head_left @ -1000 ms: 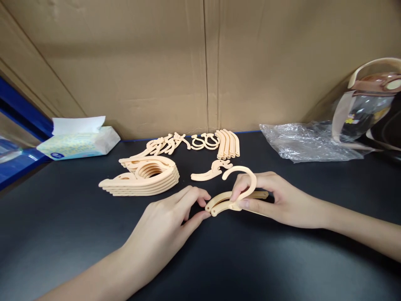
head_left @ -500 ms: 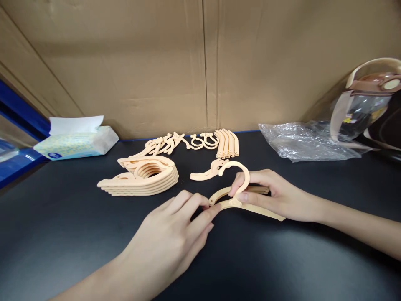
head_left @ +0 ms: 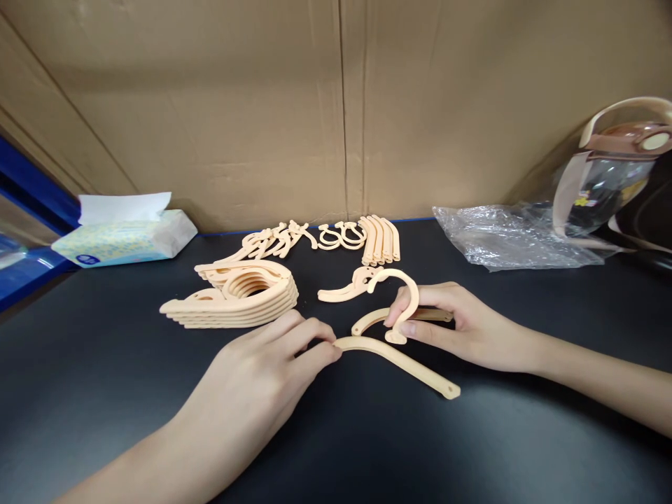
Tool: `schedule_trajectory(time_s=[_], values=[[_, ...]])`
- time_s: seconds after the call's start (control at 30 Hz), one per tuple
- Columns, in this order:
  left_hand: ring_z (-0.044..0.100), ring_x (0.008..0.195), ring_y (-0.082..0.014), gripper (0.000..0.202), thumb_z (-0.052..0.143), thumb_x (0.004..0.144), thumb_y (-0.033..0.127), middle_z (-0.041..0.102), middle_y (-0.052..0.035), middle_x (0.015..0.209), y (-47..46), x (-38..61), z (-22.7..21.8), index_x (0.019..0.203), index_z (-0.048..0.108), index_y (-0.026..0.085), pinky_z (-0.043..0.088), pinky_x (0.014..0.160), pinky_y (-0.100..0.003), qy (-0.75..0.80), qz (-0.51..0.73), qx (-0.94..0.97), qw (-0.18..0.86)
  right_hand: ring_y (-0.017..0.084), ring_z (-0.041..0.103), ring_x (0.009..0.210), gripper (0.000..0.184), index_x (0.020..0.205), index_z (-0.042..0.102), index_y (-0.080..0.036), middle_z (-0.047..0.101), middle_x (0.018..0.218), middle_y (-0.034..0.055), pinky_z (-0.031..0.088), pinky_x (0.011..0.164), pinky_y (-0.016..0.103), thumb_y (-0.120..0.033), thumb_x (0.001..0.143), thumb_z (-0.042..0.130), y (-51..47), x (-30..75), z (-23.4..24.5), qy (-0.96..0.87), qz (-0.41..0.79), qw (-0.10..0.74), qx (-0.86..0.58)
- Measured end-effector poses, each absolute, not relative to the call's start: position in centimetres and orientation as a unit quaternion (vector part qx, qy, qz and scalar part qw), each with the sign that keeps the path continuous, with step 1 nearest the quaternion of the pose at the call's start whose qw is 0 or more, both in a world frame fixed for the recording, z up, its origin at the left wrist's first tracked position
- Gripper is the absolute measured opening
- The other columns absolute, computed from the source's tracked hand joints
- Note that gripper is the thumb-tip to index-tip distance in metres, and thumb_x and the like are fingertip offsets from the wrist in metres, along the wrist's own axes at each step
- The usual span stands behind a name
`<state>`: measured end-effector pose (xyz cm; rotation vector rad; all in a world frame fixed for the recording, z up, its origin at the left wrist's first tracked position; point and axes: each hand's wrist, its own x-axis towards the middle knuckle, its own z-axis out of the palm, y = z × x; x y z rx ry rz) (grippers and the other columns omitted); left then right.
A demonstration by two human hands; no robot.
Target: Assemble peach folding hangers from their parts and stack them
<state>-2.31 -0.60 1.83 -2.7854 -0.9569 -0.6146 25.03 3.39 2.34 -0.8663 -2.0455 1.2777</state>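
My left hand (head_left: 278, 364) pinches the curved end of a cream plastic hanger arm (head_left: 399, 360) between thumb and fingers; its straight end slopes down to the right, with a hole near the tip. In my right hand (head_left: 451, 322), thumb and fingertips close on a cream hanger hook (head_left: 414, 290), whose curve stands up and opens to the left. A second hanger arm (head_left: 367, 320) lies behind the hook and passes behind my right fingers; whether they grip it too I cannot tell. Just beyond the hook rests a folded hanger piece (head_left: 341, 294).
Folded hangers (head_left: 236, 308) are stacked at centre left. Behind them lie loose hanger parts (head_left: 283, 238), round hooks (head_left: 330, 241) and a row of hanger arms (head_left: 381, 241). A tissue pack (head_left: 126, 241), clear plastic bag (head_left: 504, 238) and drinking bottle (head_left: 609, 182) stand along the cardboard wall (head_left: 236, 126).
My left hand has moved left and toward me, drawing the front hanger arm away from the hook's base, so a gap now shows between them. My right hand has barely moved.
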Motion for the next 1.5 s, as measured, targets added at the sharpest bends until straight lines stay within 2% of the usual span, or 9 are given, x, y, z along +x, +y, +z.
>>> schedule_trajectory(time_s=[0.2,0.43,0.6,0.87,1.0,1.1,1.23,1.37,1.5], values=[[0.063,0.083,-0.0183,0.022,0.039,0.102,0.008,0.071,-0.0018,0.099,-0.7,-1.9,2.3,0.101,0.058,0.017,0.048,0.072,-0.032,-0.296,-0.200,-0.928,0.105,0.016,0.070,0.087,0.020,0.093,0.068,-0.018,0.074,0.095,0.0036,0.055,0.079,0.027,-0.037,0.095,0.064,3.7,25.2,2.1,-0.773,0.448,0.303,-0.332],[0.063,0.075,-0.0192,0.023,0.043,0.104,0.015,0.067,-0.0028,0.088,-0.6,-1.6,2.1,0.119,0.061,0.012,0.046,0.063,-0.032,-0.291,-0.177,-0.918,0.204,0.016,0.067,0.087,0.021,0.093,0.068,-0.018,0.070,0.094,0.0040,0.052,0.076,0.026,-0.036,0.099,0.058,3.7,25.3,2.2,-0.786,0.429,0.310,-0.320],[0.059,0.068,-0.0145,0.035,0.031,0.107,0.016,0.060,0.0000,0.084,-0.2,-2.4,1.2,0.121,0.063,0.020,0.044,0.059,-0.026,-0.307,-0.196,-0.920,0.145,0.016,0.065,0.092,0.020,0.089,0.068,-0.020,0.068,0.095,0.0036,0.050,0.080,0.026,-0.035,0.098,0.058,3.6,25.3,2.3,-0.802,0.387,0.312,-0.330],[0.060,0.067,-0.0089,0.032,0.040,0.107,0.022,0.058,0.0022,0.088,0.2,-2.8,0.7,0.119,0.069,0.028,0.044,0.060,-0.020,-0.363,-0.237,-0.901,-0.014,0.016,0.068,0.083,0.014,0.091,0.064,-0.021,0.070,0.084,-0.0003,0.052,0.082,0.031,-0.034,0.094,0.063,3.6,25.1,2.2,-0.796,0.366,0.314,-0.367],[0.062,0.067,-0.0092,0.033,0.039,0.107,0.025,0.060,0.0019,0.091,0.2,-2.8,0.8,0.119,0.069,0.029,0.045,0.059,-0.021,-0.370,-0.226,-0.901,-0.021,0.016,0.069,0.085,0.016,0.088,0.060,-0.022,0.069,0.085,-0.0009,0.053,0.088,0.035,-0.036,0.093,0.064,3.6,25.0,2.0,-0.788,0.367,0.326,-0.373],[0.065,0.071,-0.0101,0.034,0.037,0.107,0.021,0.063,0.0010,0.095,-0.1,-2.8,1.0,0.122,0.067,0.027,0.046,0.061,-0.022,-0.363,-0.217,-0.906,-0.019,0.016,0.070,0.091,0.017,0.095,0.056,-0.024,0.067,0.089,-0.0019,0.056,0.088,0.032,-0.037,0.092,0.066,3.5,25.0,1.8,-0.763,0.403,0.343,-0.372],[0.067,0.076,-0.0113,0.032,0.042,0.103,0.016,0.064,0.0002,0.099,-0.5,-2.6,1.3,0.123,0.065,0.026,0.049,0.065,-0.023,-0.370,-0.221,-0.901,-0.045,0.014,0.072,0.082,0.030,0.112,0.046,-0.027,0.065,0.086,-0.0052,0.058,0.077,0.029,-0.034,0.092,0.067,3.4,25.2,1.6,-0.734,0.437,0.361,-0.374],[0.068,0.077,-0.0131,0.027,0.044,0.104,0.024,0.065,-0.0019,0.100,-0.6,-2.2,1.4,0.116,0.068,0.026,0.052,0.068,-0.025,-0.376,-0.233,-0.894,-0.064,0.015,0.066,0.083,0.010,0.105,0.062,-0.025,0.068,0.088,-0.0004,0.053,0.078,0.030,-0.031,0.097,0.061,3.5,25.3,1.6,-0.809,0.336,0.346,-0.335],[0.069,0.081,-0.0161,0.022,0.050,0.102,0.034,0.066,-0.0037,0.102,-0.7,-2.2,1.6,0.111,0.070,0.027,0.055,0.071,-0.027,-0.382,-0.228,-0.893,-0.066,0.015,0.060,0.076,0.018,0.101,0.074,-0.025,0.070,0.079,0.0002,0.046,0.076,0.032,-0.023,0.100,0.056,3.7,25.1,1.7,-0.868,0.241,0.337,-0.274]])
